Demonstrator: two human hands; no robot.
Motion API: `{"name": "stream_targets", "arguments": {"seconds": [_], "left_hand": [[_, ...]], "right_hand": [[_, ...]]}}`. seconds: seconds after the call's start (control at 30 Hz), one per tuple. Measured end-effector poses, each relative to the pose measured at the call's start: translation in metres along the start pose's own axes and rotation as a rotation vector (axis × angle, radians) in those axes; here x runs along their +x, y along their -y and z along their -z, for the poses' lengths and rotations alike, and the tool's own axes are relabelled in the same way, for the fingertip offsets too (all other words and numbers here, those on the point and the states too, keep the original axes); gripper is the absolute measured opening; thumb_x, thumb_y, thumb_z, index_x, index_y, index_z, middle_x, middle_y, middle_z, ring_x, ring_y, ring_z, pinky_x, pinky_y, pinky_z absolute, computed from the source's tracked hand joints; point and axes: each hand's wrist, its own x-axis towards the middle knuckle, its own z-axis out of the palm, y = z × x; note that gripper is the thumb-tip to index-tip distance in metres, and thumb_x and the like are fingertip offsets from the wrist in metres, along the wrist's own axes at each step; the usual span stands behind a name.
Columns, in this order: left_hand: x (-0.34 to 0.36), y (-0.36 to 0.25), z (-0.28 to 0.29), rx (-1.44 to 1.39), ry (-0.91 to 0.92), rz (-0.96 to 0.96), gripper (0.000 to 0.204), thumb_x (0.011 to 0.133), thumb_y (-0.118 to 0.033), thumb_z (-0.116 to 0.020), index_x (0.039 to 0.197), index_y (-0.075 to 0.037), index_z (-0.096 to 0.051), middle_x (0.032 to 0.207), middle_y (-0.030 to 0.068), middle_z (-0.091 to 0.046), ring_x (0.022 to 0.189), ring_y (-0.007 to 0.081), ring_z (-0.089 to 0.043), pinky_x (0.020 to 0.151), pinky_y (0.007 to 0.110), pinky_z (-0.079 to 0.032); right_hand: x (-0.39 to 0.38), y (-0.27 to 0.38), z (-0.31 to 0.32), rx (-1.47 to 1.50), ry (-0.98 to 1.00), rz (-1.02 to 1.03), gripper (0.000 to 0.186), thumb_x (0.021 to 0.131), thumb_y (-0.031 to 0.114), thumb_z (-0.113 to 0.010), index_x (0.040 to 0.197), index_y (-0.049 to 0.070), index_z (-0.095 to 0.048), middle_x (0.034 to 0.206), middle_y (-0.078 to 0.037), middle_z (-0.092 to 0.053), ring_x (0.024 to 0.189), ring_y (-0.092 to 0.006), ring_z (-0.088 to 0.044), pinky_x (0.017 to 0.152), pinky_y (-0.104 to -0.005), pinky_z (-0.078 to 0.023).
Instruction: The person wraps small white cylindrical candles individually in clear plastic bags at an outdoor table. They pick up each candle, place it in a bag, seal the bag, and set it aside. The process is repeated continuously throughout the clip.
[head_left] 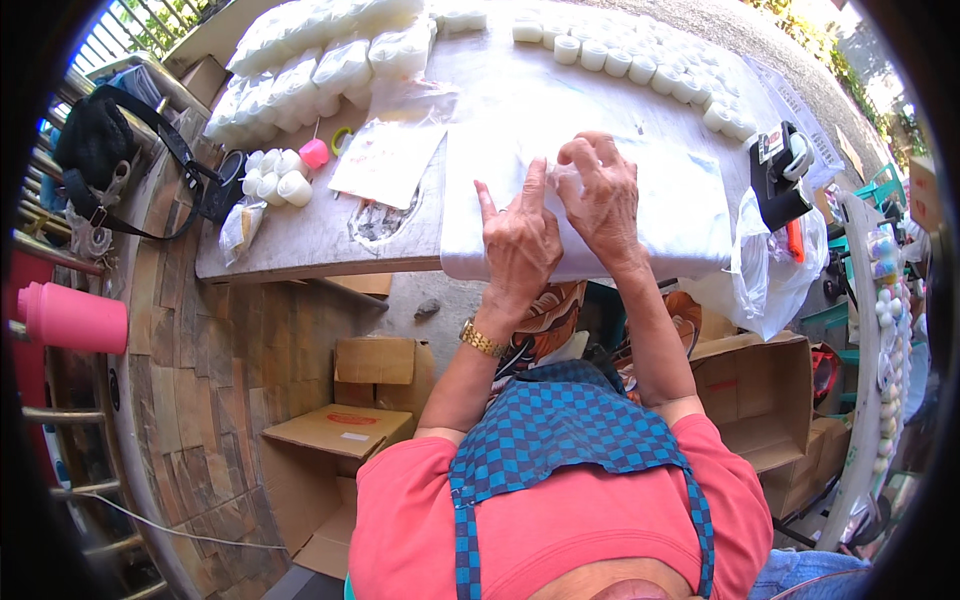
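Both of my hands are over a white cloth spread on the table. My left hand lies back up, with index and little finger stretched out and the middle ones folded under. Whatever those folded fingers grip is hidden. Close beside it, my right hand is closed in a pinch, its fingers bent. A bit of clear plastic film shows at its fingertips, pale against the cloth. Left of the cloth lies a flat stack of clear plastic bags.
Bagged white cups are piled at the back left, loose white cups in rows at the back right. Small white cups stand by a pink item. A plastic bag hangs off the right edge. Cardboard boxes sit below.
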Motion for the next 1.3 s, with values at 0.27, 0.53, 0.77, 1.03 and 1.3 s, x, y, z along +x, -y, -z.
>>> {"name": "stream_targets", "arguments": {"seconds": [0.27, 0.53, 0.77, 1.03, 1.3], "left_hand": [[0.002, -0.007, 0.001, 0.021, -0.028, 0.028, 0.051, 0.085, -0.009, -0.056, 0.135, 0.0, -0.05, 0.085, 0.0148, -0.071, 0.067, 0.0294, -0.068, 0.108, 0.063, -0.033], [0.002, -0.009, 0.006, 0.018, 0.035, 0.056, 0.054, 0.081, -0.003, -0.055, 0.134, -0.002, -0.053, 0.079, 0.0113, -0.068, 0.067, 0.0277, -0.067, 0.11, 0.062, -0.032], [0.001, -0.011, 0.005, 0.01, 0.046, 0.072, 0.059, 0.076, 0.0, -0.055, 0.136, -0.002, -0.054, 0.068, 0.0065, -0.061, 0.062, 0.0236, -0.062, 0.112, 0.061, -0.031], [0.003, -0.009, 0.003, 0.04, 0.041, 0.059, 0.057, 0.078, 0.0, -0.055, 0.135, -0.001, -0.054, 0.067, 0.0082, -0.06, 0.058, 0.025, -0.06, 0.11, 0.061, -0.032], [0.005, -0.01, -0.002, 0.056, -0.017, 0.04, 0.057, 0.081, -0.001, -0.054, 0.138, -0.004, -0.051, 0.057, 0.0068, -0.056, 0.053, 0.026, -0.058, 0.109, 0.06, -0.035]], "right_hand": [[-0.01, -0.013, 0.036, 0.143, -0.02, 0.035, 0.009, 0.083, -0.006, -0.064, 0.09, 0.0, -0.063, 0.087, -0.013, -0.063, 0.075, -0.0279, -0.065, 0.066, -0.0356, -0.053], [0.062, -0.043, 0.031, 0.308, 0.23, -0.031, 0.013, 0.079, -0.003, -0.052, 0.081, 0.0, -0.065, 0.078, -0.011, -0.068, 0.072, -0.0187, -0.067, 0.066, -0.031, -0.052], [0.184, -0.089, -0.09, -0.44, 0.349, 0.256, 0.027, 0.087, 0.005, -0.057, 0.112, 0.008, -0.065, 0.109, -0.011, -0.069, 0.109, -0.0248, -0.062, 0.097, -0.0575, -0.041], [0.188, -0.112, -0.157, -0.692, 0.166, 0.441, 0.035, 0.087, 0.007, -0.061, 0.121, 0.014, -0.061, 0.117, -0.011, -0.062, 0.116, -0.029, -0.058, 0.099, -0.0663, -0.038], [0.191, -0.139, -0.186, -0.579, 0.238, 0.348, 0.033, 0.088, 0.016, -0.055, 0.12, 0.015, -0.062, 0.122, -0.018, -0.058, 0.12, -0.0361, -0.055, 0.105, -0.0725, -0.026]]}}
